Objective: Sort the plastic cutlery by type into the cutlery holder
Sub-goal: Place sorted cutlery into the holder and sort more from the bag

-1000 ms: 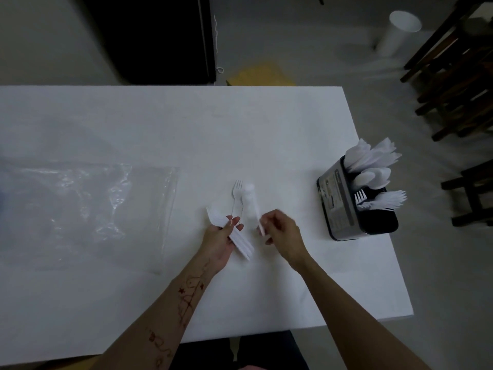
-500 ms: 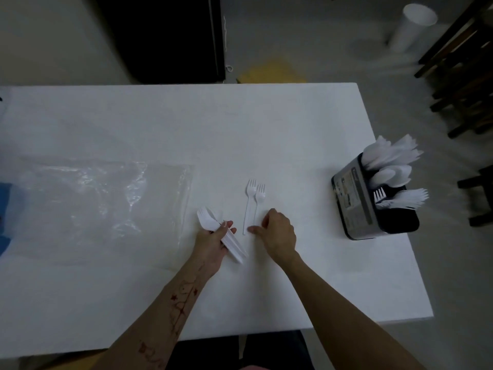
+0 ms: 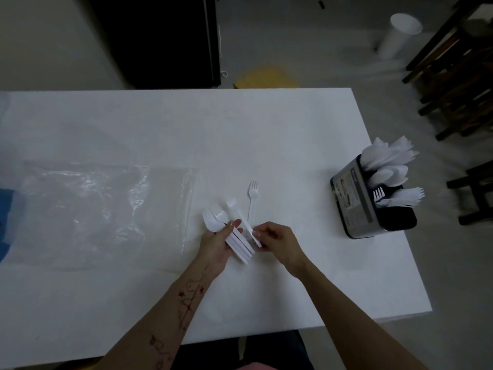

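White table (image 3: 266, 134) is sitting on grey floor (image 3: 306, 44) — left hand (image 3: 217, 244) clamping a fork bundle (image 3: 229, 233), right hand (image 3: 277, 241) pinching one fork (image 3: 241, 217); cutlery holder (image 3: 357, 201) standing near the right edge.

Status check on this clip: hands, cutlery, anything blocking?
Left hand gripping bundle of forks. Right hand pinching another piece. One fork loose on table. Holder unobstructed.

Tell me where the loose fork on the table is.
In the head view, the fork lies alone on the white table, just beyond both hands and left of the cutlery holder.
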Motion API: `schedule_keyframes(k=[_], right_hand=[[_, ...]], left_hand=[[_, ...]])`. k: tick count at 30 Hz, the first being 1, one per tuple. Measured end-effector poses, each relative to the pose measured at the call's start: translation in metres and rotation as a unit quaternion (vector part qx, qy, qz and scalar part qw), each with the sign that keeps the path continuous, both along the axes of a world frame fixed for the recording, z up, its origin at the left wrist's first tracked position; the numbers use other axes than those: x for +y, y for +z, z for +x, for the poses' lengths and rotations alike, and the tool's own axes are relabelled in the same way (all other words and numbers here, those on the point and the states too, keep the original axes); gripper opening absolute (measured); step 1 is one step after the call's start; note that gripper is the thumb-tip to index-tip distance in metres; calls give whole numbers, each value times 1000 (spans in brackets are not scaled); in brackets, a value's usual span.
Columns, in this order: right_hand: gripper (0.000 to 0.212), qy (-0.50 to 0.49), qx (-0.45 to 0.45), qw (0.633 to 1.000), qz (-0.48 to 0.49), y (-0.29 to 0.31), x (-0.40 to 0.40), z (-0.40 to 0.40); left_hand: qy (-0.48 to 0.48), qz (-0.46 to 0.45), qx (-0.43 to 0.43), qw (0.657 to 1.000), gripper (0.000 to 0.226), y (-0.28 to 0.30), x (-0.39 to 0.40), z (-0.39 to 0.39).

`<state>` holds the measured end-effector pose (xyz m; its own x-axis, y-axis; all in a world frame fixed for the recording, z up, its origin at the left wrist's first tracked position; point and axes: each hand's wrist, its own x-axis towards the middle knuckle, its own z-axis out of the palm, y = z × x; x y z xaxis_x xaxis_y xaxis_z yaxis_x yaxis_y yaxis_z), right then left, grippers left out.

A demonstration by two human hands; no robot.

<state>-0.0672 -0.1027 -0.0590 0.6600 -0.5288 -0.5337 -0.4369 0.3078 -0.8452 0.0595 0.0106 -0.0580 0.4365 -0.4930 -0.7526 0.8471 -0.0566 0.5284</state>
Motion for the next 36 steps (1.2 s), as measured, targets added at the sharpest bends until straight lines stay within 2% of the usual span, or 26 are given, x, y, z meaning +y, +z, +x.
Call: schedule_keyframes(k=[3,8,11,14,17,20,22,25,27,29,33,36], right_hand=[[8,-5,13,1000,12,0,5,0],[9,17,56,998,-15,4,3,9],[26,4,124,984,-131,-4,0,22],[36,27,211,937,-279,-14,1,38],[39,86,266,903,-327,-19,5,48],[23,94,282,899,-322,-17,2,48],[15,71,244,924,-287,-10,-1,41],[14,-35,86,990,-105,8,0,22],[15,-49,21,999,-11,17,3,8],[16,-31,9,999,37,20,6,-4],[11,-31,27,998,40,24,6,-19],[22,-18,48,999,-8,38,-2,-26]], left_hand=[[-18,-37,-6,999,34,1,2,1],[-12,-37,-20,999,26,1,7,1],[2,-25,-9,1000,17,0,10,3],[4,-16,-6,1000,22,0,13,4],[3,-14,-2,1000,26,1,15,3],[14,-9,8,1000,25,2,17,3],[17,-4,12,1000,21,2,18,4],[17,-9,16,1000,14,4,15,3],[10,-19,13,1000,12,6,12,1],[0,-32,10,999,12,10,7,-1],[-18,-50,-16,998,10,20,-6,-11],[-19,-60,-22,998,16,26,-18,-19]])
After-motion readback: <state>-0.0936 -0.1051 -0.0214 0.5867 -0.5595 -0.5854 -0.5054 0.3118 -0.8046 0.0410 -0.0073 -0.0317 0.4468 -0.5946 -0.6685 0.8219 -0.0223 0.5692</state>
